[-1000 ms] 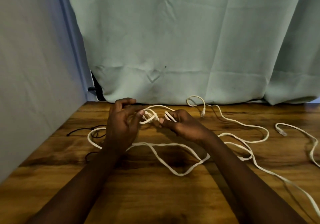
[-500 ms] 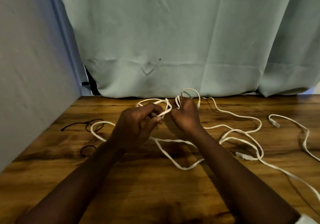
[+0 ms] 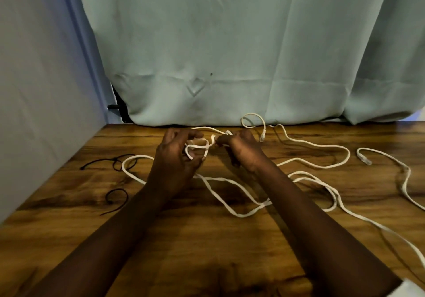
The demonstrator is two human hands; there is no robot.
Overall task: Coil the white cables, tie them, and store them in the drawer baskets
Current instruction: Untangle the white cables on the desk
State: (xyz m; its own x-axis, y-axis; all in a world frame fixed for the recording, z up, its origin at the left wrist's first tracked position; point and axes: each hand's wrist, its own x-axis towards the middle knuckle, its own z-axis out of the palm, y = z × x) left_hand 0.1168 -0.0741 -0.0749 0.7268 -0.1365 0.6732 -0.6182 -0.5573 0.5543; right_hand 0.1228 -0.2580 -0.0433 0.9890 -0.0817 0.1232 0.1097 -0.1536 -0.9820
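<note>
Left hand point(image 3: 177, 158) fingers curled around small loop of white cable point(image 3: 310, 165), right hand point(image 3: 241, 149) pinching strand just right of loop, slack trailing rightward.

Both hands meet over the far middle of the table point(image 3: 207, 239), the left hand point(image 3: 177, 158) at 9 o'clock of the right hand point(image 3: 243, 152), a small loop of cable point(image 3: 230, 186) between them. From there the cable sprawls on the table toward 3 and 5 o'clock, one plug point(image 3: 262, 137) just at 2 o'clock of the right hand. A second cable end point(image 3: 364, 158) lies well apart at 3 o'clock. Thin ties point(image 3: 117, 199) lie at 8 o'clock of the left hand. A curtain point(image 3: 230, 55) hangs behind at 12 o'clock; a wall point(image 3: 41, 90) stands at 9 o'clock.
</note>
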